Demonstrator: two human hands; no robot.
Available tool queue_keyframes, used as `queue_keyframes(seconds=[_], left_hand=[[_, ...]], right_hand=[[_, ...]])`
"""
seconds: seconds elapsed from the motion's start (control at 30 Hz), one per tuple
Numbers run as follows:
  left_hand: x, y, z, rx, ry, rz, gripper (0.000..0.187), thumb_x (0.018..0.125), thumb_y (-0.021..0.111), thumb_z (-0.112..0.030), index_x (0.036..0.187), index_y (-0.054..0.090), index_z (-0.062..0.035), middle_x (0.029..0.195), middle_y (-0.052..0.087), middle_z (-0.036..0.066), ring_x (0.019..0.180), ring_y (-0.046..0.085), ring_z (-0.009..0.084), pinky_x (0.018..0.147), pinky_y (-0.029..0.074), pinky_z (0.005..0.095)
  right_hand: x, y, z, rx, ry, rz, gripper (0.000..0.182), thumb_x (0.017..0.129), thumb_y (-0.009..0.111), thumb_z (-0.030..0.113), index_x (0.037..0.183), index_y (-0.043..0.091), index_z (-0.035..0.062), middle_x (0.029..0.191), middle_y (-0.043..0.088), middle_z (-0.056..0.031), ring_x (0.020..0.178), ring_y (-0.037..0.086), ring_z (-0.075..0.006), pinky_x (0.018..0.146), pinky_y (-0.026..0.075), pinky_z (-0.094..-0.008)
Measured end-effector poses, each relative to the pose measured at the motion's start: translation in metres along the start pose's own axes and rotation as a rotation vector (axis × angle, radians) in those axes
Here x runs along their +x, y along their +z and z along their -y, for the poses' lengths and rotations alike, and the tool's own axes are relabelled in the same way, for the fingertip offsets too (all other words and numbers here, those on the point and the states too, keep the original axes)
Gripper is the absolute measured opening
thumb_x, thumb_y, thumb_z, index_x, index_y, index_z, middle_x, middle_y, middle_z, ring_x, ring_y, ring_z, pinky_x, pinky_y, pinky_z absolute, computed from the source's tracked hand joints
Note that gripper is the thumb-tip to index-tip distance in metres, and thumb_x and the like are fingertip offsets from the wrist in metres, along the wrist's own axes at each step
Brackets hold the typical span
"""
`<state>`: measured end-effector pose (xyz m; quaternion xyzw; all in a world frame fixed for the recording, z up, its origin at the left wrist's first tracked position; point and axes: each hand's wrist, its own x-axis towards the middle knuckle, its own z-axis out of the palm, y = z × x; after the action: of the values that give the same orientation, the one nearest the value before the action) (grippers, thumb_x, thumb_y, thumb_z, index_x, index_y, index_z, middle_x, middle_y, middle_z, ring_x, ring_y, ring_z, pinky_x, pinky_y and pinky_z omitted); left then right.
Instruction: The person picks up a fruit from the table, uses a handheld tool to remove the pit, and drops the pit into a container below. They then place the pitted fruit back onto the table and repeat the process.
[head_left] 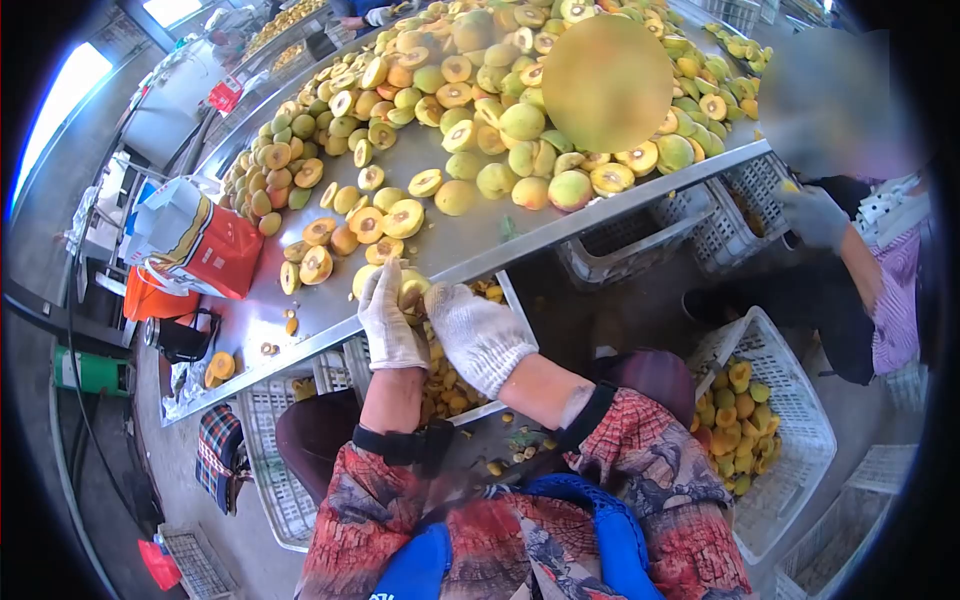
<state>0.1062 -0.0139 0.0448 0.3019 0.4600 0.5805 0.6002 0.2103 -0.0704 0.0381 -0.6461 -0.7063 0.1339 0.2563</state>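
Note:
Both hands wear whitish knit gloves and meet at the front edge of the metal table (330, 345). My left hand (390, 325) points upward, its fingers closed round a yellow peach (412, 287). From the right, my right hand (478, 335) presses its curled fingertips close against that peach. Whether a small tool is inside the right hand is hidden. Just beyond the hands lie halved peaches (403, 218), several with the brown pit showing. Below them a crate (515, 300) holds cut yellow pieces (445, 390).
A large heap of peaches (460, 95) covers the table's far side. A red bag (225, 250) and a dark mug (178, 338) are at left. A white crate (800, 420) with peach pieces stands right. Beside it sits another person, with a gloved hand (812, 215).

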Motion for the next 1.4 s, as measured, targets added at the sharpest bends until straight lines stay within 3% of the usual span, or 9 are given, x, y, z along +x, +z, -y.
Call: queue_keyframes(seconds=[0.27, 0.43, 0.57, 0.63, 0.73, 0.83, 0.97, 1.07, 1.4], left_hand=[[-0.003, -0.018, -0.049, -0.103, -0.121, 0.146, 0.058, 0.088, 0.051, -0.059, 0.093, 0.060, -0.0020, 0.083, 0.064, 0.010, 0.075, 0.063, 0.0211, 0.069, 0.055, 0.0346], [-0.010, -0.063, -0.098, 0.044, 0.069, 0.177, 0.065, 0.086, 0.047, -0.066, 0.094, 0.062, -0.0033, 0.083, 0.065, 0.012, 0.069, 0.065, 0.0253, 0.061, 0.057, 0.0420], [-0.015, -0.140, -0.147, 0.481, 0.282, -0.051, 0.048, 0.091, 0.055, -0.049, 0.091, 0.063, -0.0008, 0.078, 0.064, 0.010, 0.072, 0.064, 0.0213, 0.067, 0.053, 0.0339], [0.007, -0.211, -0.162, 1.508, 0.587, -0.072, 0.034, 0.088, 0.063, -0.034, 0.093, 0.065, -0.0008, 0.078, 0.063, 0.010, 0.075, 0.062, 0.0185, 0.071, 0.051, 0.0316], [0.008, -0.234, -0.160, 1.948, 0.948, -0.145, 0.028, 0.082, 0.068, -0.025, 0.096, 0.065, -0.0009, 0.083, 0.062, 0.011, 0.077, 0.058, 0.0176, 0.073, 0.049, 0.0296], [0.016, -0.171, -0.136, 1.313, 0.519, -0.018, 0.029, 0.079, 0.070, -0.021, 0.100, 0.066, -0.0026, 0.092, 0.063, 0.014, 0.081, 0.059, 0.0235, 0.078, 0.049, 0.0331], [0.058, -0.096, -0.087, 1.442, 0.422, 0.156, 0.046, 0.075, 0.072, -0.027, 0.115, 0.061, -0.0066, 0.114, 0.062, 0.017, 0.104, 0.059, 0.0349, 0.088, 0.047, 0.0393], [0.083, -0.076, -0.064, 1.669, 0.241, 0.266, 0.058, 0.071, 0.076, -0.026, 0.121, 0.054, -0.0048, 0.111, 0.064, 0.018, 0.101, 0.062, 0.0308, 0.086, 0.048, 0.0362], [0.086, -0.068, -0.045, 0.731, -0.006, 0.304, 0.046, 0.067, 0.076, -0.004, 0.108, 0.056, 0.0019, 0.096, 0.064, 0.009, 0.086, 0.062, 0.0170, 0.076, 0.052, 0.0284]], right_hand=[[-0.009, -0.026, 0.001, -0.314, -0.146, -0.154, 0.044, 0.089, 0.046, 0.016, 0.132, 0.039, 0.0112, 0.077, 0.060, -0.0092, 0.057, 0.063, -0.0261, 0.045, 0.050, -0.0382], [-0.021, -0.025, 0.009, -0.325, -0.144, -0.045, 0.035, 0.090, 0.048, 0.019, 0.124, 0.048, 0.0178, 0.074, 0.060, -0.0073, 0.052, 0.063, -0.0250, 0.039, 0.047, -0.0409], [-0.024, -0.017, 0.010, -0.212, -0.075, 0.195, 0.024, 0.082, 0.061, 0.021, 0.101, 0.050, 0.0131, 0.081, 0.060, -0.0109, 0.066, 0.066, -0.0293, 0.051, 0.052, -0.0442], [-0.027, -0.008, 0.006, -0.221, -0.069, 0.235, 0.024, 0.081, 0.061, 0.022, 0.100, 0.050, 0.0114, 0.083, 0.061, -0.0115, 0.068, 0.066, -0.0296, 0.051, 0.053, -0.0440], [-0.026, -0.012, 0.009, -0.176, -0.084, 0.247, 0.024, 0.082, 0.061, 0.022, 0.099, 0.050, 0.0095, 0.082, 0.061, -0.0133, 0.068, 0.066, -0.0310, 0.054, 0.053, -0.0435], [-0.029, -0.008, 0.013, -0.114, -0.089, 0.308, 0.020, 0.088, 0.053, 0.025, 0.099, 0.053, 0.0076, 0.085, 0.061, -0.0156, 0.071, 0.066, -0.0326, 0.058, 0.054, -0.0454], [-0.026, -0.005, 0.009, -0.001, -0.143, 0.320, 0.028, 0.083, 0.061, 0.025, 0.104, 0.052, 0.0079, 0.087, 0.058, -0.0186, 0.074, 0.063, -0.0345, 0.064, 0.052, -0.0435], [-0.022, -0.009, 0.005, 0.142, -0.248, 0.241, 0.029, 0.083, 0.061, 0.025, 0.105, 0.053, 0.0075, 0.090, 0.057, -0.0179, 0.081, 0.062, -0.0355, 0.070, 0.051, -0.0441], [-0.010, -0.012, 0.009, 0.570, 0.031, 0.166, 0.036, 0.086, 0.064, 0.029, 0.108, 0.047, 0.0056, 0.085, 0.059, -0.0223, 0.082, 0.059, -0.0438, 0.069, 0.046, -0.0485]])
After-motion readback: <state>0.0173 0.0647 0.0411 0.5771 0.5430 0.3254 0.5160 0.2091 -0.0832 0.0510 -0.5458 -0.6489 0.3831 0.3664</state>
